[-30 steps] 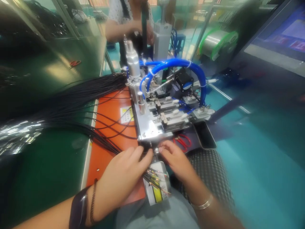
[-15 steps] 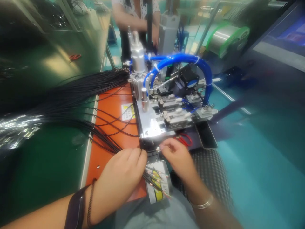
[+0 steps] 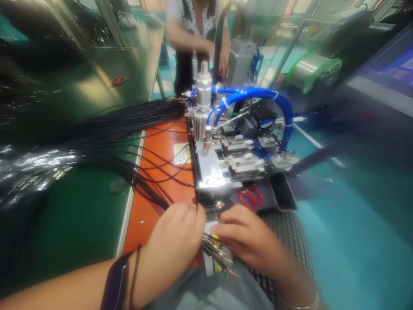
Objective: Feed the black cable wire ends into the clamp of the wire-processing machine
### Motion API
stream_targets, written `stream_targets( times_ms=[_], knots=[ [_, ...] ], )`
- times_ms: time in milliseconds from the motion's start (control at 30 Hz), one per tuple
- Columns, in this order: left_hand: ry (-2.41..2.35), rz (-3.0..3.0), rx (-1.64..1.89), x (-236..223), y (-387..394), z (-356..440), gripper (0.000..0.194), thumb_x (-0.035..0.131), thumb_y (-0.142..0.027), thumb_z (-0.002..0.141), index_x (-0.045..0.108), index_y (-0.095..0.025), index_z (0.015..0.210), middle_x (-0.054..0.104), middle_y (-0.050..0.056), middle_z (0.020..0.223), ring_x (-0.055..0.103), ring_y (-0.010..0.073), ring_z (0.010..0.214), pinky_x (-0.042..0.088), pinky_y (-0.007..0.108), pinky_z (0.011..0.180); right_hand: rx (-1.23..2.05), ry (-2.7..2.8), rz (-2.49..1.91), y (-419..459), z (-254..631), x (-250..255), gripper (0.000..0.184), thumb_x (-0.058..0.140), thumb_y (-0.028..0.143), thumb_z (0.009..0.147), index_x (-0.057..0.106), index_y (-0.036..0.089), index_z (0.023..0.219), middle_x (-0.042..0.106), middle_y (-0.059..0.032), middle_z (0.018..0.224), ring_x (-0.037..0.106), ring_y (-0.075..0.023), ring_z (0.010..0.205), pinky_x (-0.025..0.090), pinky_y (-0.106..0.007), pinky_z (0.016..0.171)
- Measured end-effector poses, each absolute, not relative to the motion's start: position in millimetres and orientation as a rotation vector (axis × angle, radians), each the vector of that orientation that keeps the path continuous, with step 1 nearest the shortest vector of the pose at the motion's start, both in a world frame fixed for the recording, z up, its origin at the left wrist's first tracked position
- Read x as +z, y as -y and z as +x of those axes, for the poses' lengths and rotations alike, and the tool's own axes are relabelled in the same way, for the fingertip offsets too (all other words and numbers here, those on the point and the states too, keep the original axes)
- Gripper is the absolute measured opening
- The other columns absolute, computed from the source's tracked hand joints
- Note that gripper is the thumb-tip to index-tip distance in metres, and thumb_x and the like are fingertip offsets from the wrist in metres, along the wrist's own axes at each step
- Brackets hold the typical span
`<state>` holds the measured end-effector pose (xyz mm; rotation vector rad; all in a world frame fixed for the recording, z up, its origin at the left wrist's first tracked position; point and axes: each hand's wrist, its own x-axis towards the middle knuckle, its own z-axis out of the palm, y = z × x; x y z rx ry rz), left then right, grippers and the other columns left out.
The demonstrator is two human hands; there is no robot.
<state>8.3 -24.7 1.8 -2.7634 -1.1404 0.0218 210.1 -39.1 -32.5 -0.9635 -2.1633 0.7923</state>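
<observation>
My left hand [image 3: 176,241] is closed around a bundle of thin black wires [image 3: 142,189] whose stripped coloured ends [image 3: 217,254] stick out past my fingers. My right hand [image 3: 250,239] is just to the right, fingers curled and pinching at those wire ends over a small metal plate with a yellow label [image 3: 214,267]. Both hands sit at the front edge of a metal fixture machine [image 3: 226,163] with blue air hoses [image 3: 251,97]. The wires fan back to the left across an orange panel [image 3: 161,172].
Red-handled scissors [image 3: 251,196] lie just beyond my right hand, beside a dark tray [image 3: 285,193]. A large black wire bunch [image 3: 97,129] covers the green bench on the left. Another person [image 3: 196,34] stands behind the machine. A green-rimmed spool [image 3: 314,71] sits far right.
My right hand has drawn back from the machine's front edge to the wire ends by my left hand. The view has shifted, so the machine sits further right.
</observation>
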Motion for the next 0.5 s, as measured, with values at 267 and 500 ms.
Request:
stream_targets(
  times_ms=[267,500],
  knots=[
    [1.265,-2.773,0.048,-4.1,16.5,3.0,0.028,0.051,-0.006,0.079,0.061,-0.009,0.104,0.062,0.013,0.099,0.055,0.0263,0.089,0.048,0.041,0.08,0.565,2.147,-0.87,41.6,192.5,-38.9,0.026,0.055,0.008,0.087,0.059,0.021,0.109,0.068,-0.0037,0.093,0.052,-0.018,0.084,0.044,-0.034,0.075],
    [1.42,-2.59,0.04,7.9,14.7,-0.3,0.036,0.048,-0.002,0.076,0.057,-0.013,0.109,0.056,0.012,0.102,0.053,0.027,0.085,0.048,0.041,0.07,0.619,1.945,-0.935,36.7,194.4,-41.0,0.025,0.057,0.006,0.084,0.06,0.021,0.104,0.065,-0.0042,0.088,0.054,-0.0169,0.081,0.046,-0.033,0.074]
  ],
)
